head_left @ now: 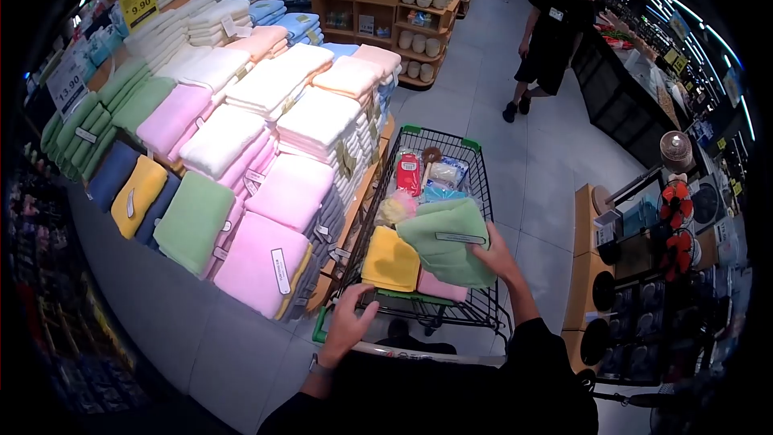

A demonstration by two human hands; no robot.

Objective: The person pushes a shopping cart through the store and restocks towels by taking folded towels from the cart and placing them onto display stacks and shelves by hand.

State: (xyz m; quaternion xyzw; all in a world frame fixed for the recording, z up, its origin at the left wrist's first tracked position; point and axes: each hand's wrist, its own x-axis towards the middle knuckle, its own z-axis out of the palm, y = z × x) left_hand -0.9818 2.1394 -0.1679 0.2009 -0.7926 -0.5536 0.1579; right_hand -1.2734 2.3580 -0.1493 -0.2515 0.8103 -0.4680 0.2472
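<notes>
A shopping cart (441, 136) with green corners stands in front of me. My right hand (497, 253) grips the right edge of a folded green towel (439, 229) with a white label, held over the basket. Below it lie a yellow towel (390, 262) and a partly covered pink towel (443, 287). My left hand (348, 324) is at the near left side of the cart, empty, thumb and fingers apart. Toward the cart's front are a red package (409, 175), a brown round-headed brush (431, 156), a pink-and-yellow puff (397, 208) and blue-and-white packages (448, 173).
A display of stacked towels (266, 133) runs along the cart's left side, with yellow (138, 2) and white price signs. Shelves of bowls (419, 12) stand beyond. A person in black (555, 28) stands in the aisle ahead. Wooden shelving with goods (592, 282) lines the right.
</notes>
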